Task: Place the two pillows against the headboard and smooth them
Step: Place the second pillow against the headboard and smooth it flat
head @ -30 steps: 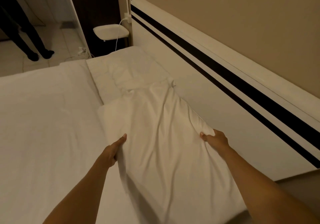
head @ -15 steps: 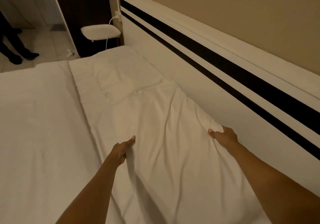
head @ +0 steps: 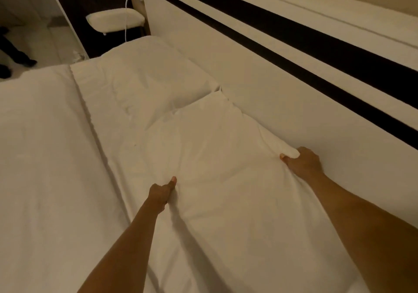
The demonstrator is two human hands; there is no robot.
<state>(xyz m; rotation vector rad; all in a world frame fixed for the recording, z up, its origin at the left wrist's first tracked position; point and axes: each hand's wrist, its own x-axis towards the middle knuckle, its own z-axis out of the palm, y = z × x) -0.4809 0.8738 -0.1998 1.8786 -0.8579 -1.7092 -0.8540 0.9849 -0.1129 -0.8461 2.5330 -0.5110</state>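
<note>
white bedsheet (head: 45, 157) fills the left; white headboard with black stripe (head: 260, 71) runs along the right. far white pillow (head: 147, 77) already lies against it. near white pillow (head: 214, 157) lies beside it, long edge touching the headboard. left hand (head: 161, 192) is closed on the pillow's left edge, right hand (head: 303, 162) pinches its headboard-side edge, likely to pull the fabric taut. no gap on the right; open room on the sheet side. small white side shelf (head: 113, 21) sits well apart.
</note>
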